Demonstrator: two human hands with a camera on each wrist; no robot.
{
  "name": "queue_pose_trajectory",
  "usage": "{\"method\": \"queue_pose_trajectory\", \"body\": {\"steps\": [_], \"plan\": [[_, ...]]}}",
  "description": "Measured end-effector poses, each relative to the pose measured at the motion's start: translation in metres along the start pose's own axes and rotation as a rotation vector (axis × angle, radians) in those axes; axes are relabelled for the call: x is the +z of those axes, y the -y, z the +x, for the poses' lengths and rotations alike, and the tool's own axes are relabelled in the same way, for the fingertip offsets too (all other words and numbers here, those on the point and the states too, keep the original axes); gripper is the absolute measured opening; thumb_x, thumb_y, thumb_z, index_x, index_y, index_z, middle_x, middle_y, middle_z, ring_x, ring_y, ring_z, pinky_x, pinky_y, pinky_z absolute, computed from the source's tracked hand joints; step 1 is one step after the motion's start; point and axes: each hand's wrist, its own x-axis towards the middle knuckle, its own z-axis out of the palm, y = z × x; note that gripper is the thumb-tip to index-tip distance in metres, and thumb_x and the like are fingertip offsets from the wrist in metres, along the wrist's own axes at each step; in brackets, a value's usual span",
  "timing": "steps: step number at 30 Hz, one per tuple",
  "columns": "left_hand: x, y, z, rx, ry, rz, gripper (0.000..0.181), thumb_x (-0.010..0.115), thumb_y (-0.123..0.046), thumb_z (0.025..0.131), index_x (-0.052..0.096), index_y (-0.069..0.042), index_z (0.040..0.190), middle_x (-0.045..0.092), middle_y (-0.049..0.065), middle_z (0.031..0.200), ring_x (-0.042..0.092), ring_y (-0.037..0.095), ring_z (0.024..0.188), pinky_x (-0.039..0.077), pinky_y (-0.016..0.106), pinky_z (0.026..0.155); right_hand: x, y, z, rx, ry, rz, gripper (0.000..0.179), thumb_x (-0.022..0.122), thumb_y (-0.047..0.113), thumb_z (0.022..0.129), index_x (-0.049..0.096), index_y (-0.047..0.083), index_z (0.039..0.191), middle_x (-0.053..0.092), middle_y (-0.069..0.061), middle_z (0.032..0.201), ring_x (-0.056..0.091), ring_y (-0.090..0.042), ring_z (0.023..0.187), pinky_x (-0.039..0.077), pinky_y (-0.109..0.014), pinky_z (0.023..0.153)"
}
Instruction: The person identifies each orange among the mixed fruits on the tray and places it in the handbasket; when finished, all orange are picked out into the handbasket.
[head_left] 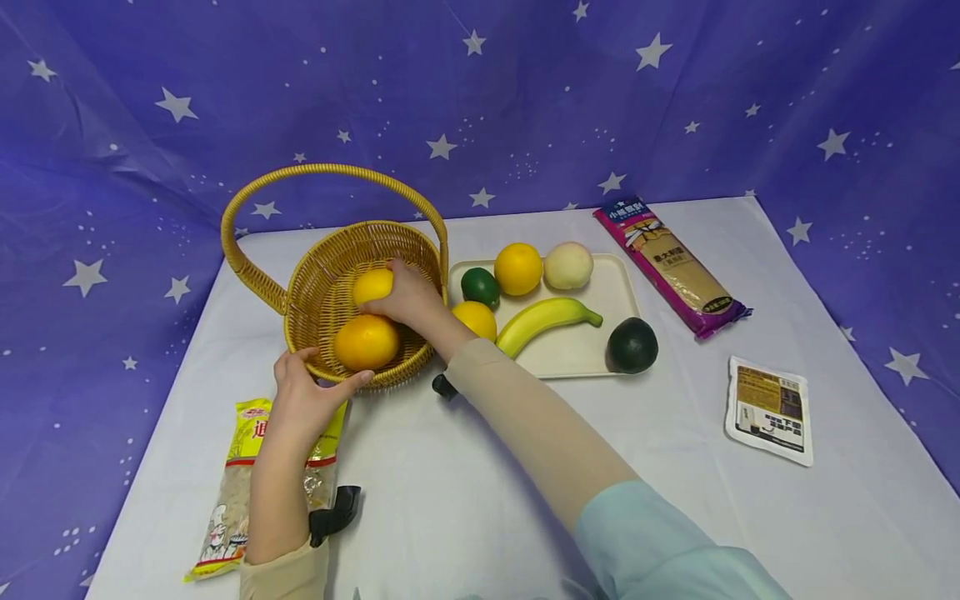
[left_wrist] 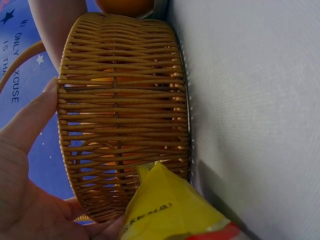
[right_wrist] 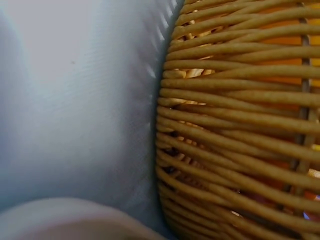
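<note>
A wicker basket (head_left: 303,287) with a tall arched handle stands at the left of the table. In it lies an orange (head_left: 366,342) near the front rim. Behind that, my right hand (head_left: 412,296) reaches over the basket's right side and holds a second orange (head_left: 372,287) inside the basket. My left hand (head_left: 303,400) grips the front left rim, thumb and fingers spread along it. The left wrist view shows the woven wall (left_wrist: 125,115) close to this hand. Only weave (right_wrist: 240,120) shows in the right wrist view; the fingers there are hidden.
A cream tray (head_left: 581,362) bears a banana (head_left: 543,321), oranges (head_left: 517,268), a peach (head_left: 568,266), a green fruit (head_left: 480,287) and an avocado (head_left: 632,345). Right are a pasta pack (head_left: 675,271) and a white pouch (head_left: 768,410). A yellow bag (head_left: 232,492) lies under the left forearm.
</note>
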Motion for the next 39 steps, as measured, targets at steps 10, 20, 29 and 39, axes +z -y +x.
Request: {"method": "queue_pose_trajectory", "body": {"steps": [10, 20, 29, 39], "plan": [[0.001, 0.001, 0.000, 0.008, 0.001, -0.003, 0.119, 0.062, -0.076, 0.072, 0.016, 0.001, 0.149, 0.000, 0.023, 0.155, 0.035, 0.046, 0.125, 0.032, 0.060, 0.101, -0.004, 0.004, -0.007, -0.017, 0.001, -0.134, 0.091, 0.073, 0.053, 0.079, 0.029, 0.018, 0.151, 0.038, -0.009, 0.146, 0.052, -0.026, 0.115, 0.046, -0.038, 0.091], [0.001, 0.000, 0.000, 0.012, 0.006, 0.003, 0.119, 0.062, -0.076, 0.073, 0.015, 0.002, 0.150, -0.003, 0.023, 0.155, 0.033, 0.047, 0.128, 0.030, 0.061, 0.102, -0.020, 0.003, -0.021, -0.112, -0.066, -0.198, 0.084, 0.071, 0.054, 0.080, 0.036, 0.019, 0.147, 0.040, -0.008, 0.145, 0.056, -0.024, 0.113, 0.048, -0.039, 0.092], [0.002, 0.001, 0.001, 0.006, 0.004, 0.009, 0.118, 0.062, -0.075, 0.074, 0.015, 0.002, 0.150, -0.004, 0.023, 0.156, 0.032, 0.047, 0.129, 0.030, 0.061, 0.102, -0.040, -0.004, -0.046, -0.255, -0.124, -0.123, 0.077, 0.070, 0.049, 0.084, 0.039, 0.017, 0.146, 0.045, -0.004, 0.141, 0.051, -0.019, 0.120, 0.044, -0.035, 0.096], [0.001, 0.002, 0.001, -0.002, -0.006, 0.033, 0.119, 0.061, -0.076, 0.073, 0.016, 0.003, 0.149, -0.001, 0.024, 0.155, 0.034, 0.047, 0.124, 0.032, 0.062, 0.100, -0.068, -0.004, -0.085, -0.290, -0.153, -0.006, 0.073, 0.072, 0.044, 0.084, 0.040, 0.021, 0.146, 0.044, 0.001, 0.141, 0.049, -0.016, 0.119, 0.045, -0.034, 0.095]]}}
